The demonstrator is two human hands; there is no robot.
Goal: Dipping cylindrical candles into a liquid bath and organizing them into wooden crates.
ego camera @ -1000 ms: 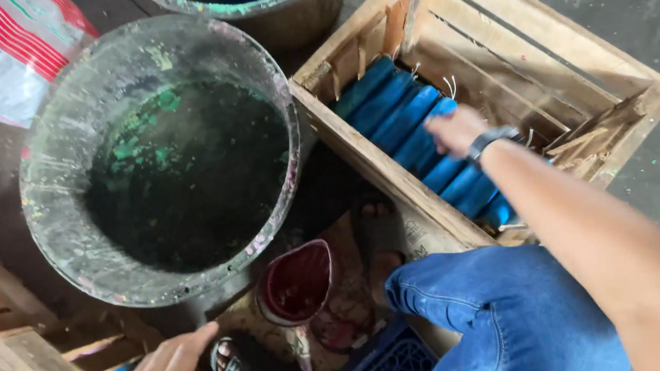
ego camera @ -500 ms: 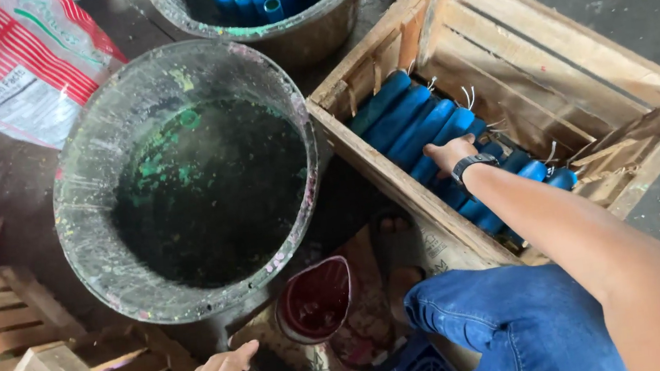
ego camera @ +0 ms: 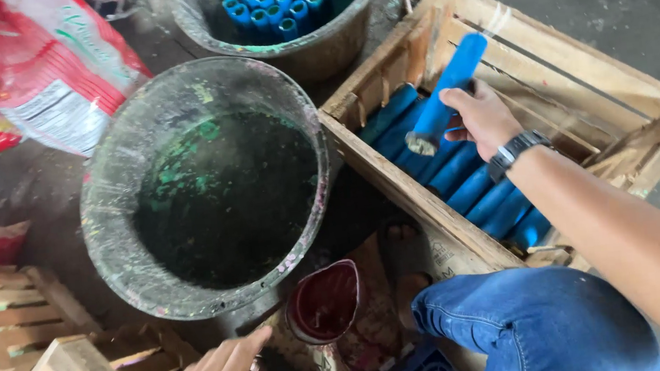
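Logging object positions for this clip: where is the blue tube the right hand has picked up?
In the head view, the blue tube is held tilted in the right hand, right of centre, above the row of blue tubes in the wooden crate.

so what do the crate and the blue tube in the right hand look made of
Crate: rough unfinished wood, with pale slats showing grain and splintered edges. Blue tube, gripped by the right hand: probably rolled paper or cardboard with a matte blue skin; its near end looks plugged with something grey, though plastic cannot be ruled out.
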